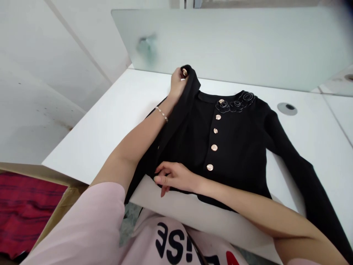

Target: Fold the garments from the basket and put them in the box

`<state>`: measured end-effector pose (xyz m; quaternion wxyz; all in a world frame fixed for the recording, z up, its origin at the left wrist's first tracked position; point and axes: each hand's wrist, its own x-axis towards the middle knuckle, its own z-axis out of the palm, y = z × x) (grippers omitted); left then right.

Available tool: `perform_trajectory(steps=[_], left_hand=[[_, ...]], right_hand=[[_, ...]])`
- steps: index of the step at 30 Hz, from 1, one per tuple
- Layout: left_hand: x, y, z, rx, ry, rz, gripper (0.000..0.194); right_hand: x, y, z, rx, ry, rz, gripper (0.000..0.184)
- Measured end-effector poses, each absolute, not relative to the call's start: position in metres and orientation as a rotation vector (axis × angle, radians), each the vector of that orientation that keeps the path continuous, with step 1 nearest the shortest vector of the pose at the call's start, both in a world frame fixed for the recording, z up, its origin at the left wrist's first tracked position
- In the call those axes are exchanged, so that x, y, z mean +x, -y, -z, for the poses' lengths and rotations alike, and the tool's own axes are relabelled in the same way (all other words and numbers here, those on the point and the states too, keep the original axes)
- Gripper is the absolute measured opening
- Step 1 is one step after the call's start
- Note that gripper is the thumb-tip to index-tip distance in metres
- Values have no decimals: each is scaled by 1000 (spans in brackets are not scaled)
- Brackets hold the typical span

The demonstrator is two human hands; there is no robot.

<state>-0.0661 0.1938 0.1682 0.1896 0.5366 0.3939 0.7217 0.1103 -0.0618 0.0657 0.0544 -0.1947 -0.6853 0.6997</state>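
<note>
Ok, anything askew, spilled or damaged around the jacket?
No spill or tear visible. The black jacket is uneven: one sleeve is lifted and bunched in the left hand, while the other lies stretched across the white desk. Also, the wall at left has dark specks and a brownish smudge, likely dirt.

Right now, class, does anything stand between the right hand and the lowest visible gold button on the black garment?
Nothing visible does: between the right hand and the lowest visible button lies only the black garment's own cloth. The left hand grips cloth farther up.
</note>
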Motion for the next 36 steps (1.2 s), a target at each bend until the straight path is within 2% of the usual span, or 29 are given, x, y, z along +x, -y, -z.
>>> perform_trajectory(steps=[4,9,15,19,23,26,31,36], left_hand=[[-20,-179,-140,1605,-1188,-1854,30],[14,-158,-107,1704,-1121,-1485,24],[15,-146,-119,1573,-1123,-1304,29],[13,-136,-130,1509,-1128,-1188,29],[3,-139,-132,1625,-1265,-1162,26],[-15,-147,-134,1856,-1439,-1224,28],[-64,-158,-141,2239,-1770,-1374,20],[-95,-166,-150,2296,-1962,-1368,17]], right_hand=[[106,55,-67,-699,1729,-2287,67],[106,51,-72,-694,1501,-2427,60],[108,42,-69,-603,1318,-2552,51],[109,39,-74,-697,1256,-2536,46],[110,46,-84,-804,1416,-2385,27],[114,55,-98,-703,1511,-2228,18],[123,64,-126,-517,1681,-2222,21],[136,65,-158,-387,1790,-2113,21]])
